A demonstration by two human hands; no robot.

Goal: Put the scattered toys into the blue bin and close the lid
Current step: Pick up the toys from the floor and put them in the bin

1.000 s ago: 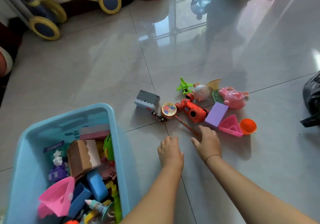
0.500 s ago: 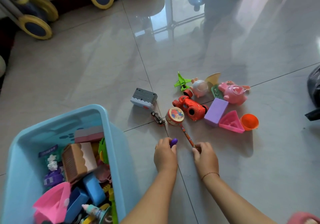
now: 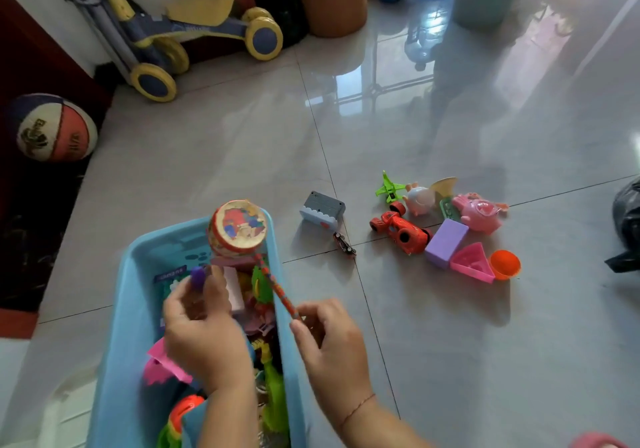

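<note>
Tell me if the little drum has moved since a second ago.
Yes. The little drum left its spot beside the red car; it is leftward, over the blue bin, its stick pinched by the right hand.

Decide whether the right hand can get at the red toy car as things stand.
Probably not at once: the right hand pinches the stick of the drum above the blue bin. Bare floor lies between it and the red toy car, so nothing blocks the way.
</note>
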